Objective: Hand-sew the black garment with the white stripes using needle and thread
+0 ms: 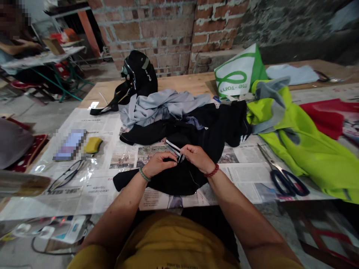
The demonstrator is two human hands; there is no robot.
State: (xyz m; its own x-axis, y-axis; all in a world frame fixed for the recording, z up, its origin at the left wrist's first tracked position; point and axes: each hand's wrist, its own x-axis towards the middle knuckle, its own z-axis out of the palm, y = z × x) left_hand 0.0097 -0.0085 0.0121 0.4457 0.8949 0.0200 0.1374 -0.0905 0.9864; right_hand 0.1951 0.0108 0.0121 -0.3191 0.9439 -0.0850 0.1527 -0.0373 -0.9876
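Head view shows both of my hands meeting over a black garment [179, 179] spread on the newspaper-covered table [95, 186]. My left hand [158, 163] is closed, pinching a fold of the black cloth, a green bead bracelet on its wrist. My right hand [196, 157] touches it fingertip to fingertip and grips a thin white strip [173, 147] that sticks up and away from my knuckles; a red bead bracelet sits on that wrist. Beyond my hands lies a heap of grey and black clothing [168, 108], with a black bag [138, 73] behind it. Well off to the right of my right hand rest blue-handled scissors [283, 175], beside a neon yellow jacket [305, 149]. Far to the left of my left hand lie a yellow sponge [93, 144] and a pair of glasses [68, 173]
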